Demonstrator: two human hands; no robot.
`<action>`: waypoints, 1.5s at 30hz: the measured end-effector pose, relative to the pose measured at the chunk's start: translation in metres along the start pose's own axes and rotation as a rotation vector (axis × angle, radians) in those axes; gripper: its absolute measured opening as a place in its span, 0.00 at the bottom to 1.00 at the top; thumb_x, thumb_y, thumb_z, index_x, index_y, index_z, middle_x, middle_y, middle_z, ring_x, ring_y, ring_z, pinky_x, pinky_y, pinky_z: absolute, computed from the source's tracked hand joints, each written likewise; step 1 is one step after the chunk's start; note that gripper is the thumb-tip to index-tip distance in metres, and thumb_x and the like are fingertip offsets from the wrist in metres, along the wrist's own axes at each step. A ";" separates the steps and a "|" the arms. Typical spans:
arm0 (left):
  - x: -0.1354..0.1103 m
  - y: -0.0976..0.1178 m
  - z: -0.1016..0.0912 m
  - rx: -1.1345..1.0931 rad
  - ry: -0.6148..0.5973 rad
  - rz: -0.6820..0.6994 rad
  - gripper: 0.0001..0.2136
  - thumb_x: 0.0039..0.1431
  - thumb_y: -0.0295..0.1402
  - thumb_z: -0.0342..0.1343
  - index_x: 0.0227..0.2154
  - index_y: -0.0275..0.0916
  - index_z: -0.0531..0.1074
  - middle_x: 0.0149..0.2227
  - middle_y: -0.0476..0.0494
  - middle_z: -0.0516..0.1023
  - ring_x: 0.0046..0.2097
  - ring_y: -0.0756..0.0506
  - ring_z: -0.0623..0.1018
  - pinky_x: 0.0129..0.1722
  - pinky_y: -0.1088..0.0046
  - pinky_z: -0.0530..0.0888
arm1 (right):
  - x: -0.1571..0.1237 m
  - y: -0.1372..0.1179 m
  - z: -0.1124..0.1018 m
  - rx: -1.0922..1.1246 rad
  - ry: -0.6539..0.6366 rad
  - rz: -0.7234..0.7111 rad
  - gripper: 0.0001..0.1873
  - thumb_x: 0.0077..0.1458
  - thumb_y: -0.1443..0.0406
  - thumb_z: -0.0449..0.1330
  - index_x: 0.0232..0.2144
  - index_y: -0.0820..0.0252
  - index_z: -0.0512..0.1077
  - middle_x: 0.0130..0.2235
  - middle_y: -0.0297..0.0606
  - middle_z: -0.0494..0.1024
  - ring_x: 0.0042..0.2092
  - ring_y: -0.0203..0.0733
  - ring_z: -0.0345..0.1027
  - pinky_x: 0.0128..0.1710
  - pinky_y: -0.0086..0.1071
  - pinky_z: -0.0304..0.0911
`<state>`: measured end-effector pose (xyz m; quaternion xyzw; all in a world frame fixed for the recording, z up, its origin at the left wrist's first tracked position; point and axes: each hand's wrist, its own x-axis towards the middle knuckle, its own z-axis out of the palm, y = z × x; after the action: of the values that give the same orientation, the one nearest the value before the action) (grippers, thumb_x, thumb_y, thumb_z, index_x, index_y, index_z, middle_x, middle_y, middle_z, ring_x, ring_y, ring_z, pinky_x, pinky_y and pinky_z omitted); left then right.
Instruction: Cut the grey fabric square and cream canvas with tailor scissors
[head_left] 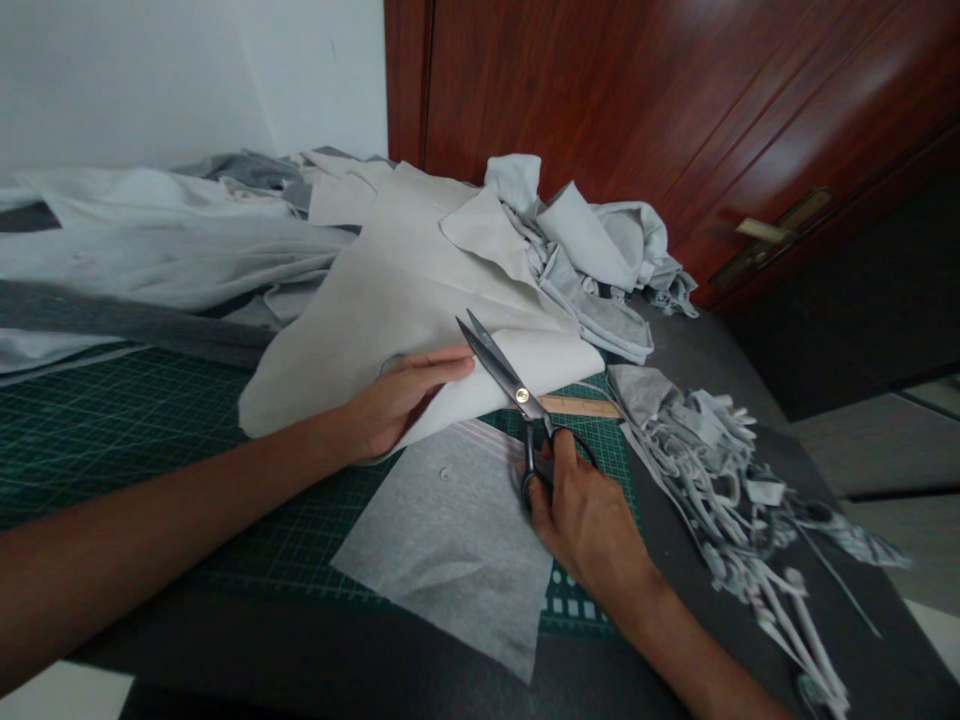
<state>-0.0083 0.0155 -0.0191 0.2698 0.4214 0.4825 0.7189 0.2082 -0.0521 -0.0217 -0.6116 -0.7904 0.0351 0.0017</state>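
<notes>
My left hand [401,395] grips the near edge of a large off-white cloth [375,300], fingers on top of a folded-over part. In my right hand [589,515] is a pair of dark tailor's scissors [523,396], with my fingers through the handles. The blades are slightly apart and point away to the left, over the folded cloth and close to my left fingertips. A grey fabric piece [457,530] lies flat below the cloth, on the green cutting mat [300,545] and past its near edge. Part of a wooden ruler [577,406] shows behind the scissors.
White and grey garments [172,250] are heaped at the left, by the wall. More grey cloth [607,240] is bunched at the back, near a red-brown wooden door [600,90]. Fabric strips and scraps [720,480] lie tangled on the dark table [847,600] at right.
</notes>
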 end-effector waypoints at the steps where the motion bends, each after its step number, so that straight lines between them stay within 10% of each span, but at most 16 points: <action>1: 0.000 0.000 0.000 -0.001 0.007 0.000 0.06 0.55 0.25 0.65 0.37 0.36 0.82 0.28 0.45 0.82 0.28 0.48 0.78 0.27 0.76 0.76 | 0.000 0.000 0.000 -0.003 0.004 -0.003 0.07 0.62 0.69 0.54 0.40 0.57 0.58 0.36 0.41 0.78 0.37 0.47 0.78 0.34 0.33 0.65; 45: 0.000 -0.001 -0.001 0.002 0.011 -0.007 0.11 0.54 0.26 0.66 0.41 0.38 0.82 0.30 0.44 0.83 0.29 0.48 0.78 0.27 0.75 0.75 | -0.001 0.001 0.001 -0.012 0.042 -0.006 0.06 0.61 0.70 0.53 0.40 0.57 0.58 0.35 0.40 0.78 0.35 0.47 0.78 0.33 0.32 0.63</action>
<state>-0.0081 0.0153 -0.0205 0.2662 0.4266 0.4810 0.7182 0.2094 -0.0527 -0.0228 -0.6100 -0.7921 0.0174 0.0145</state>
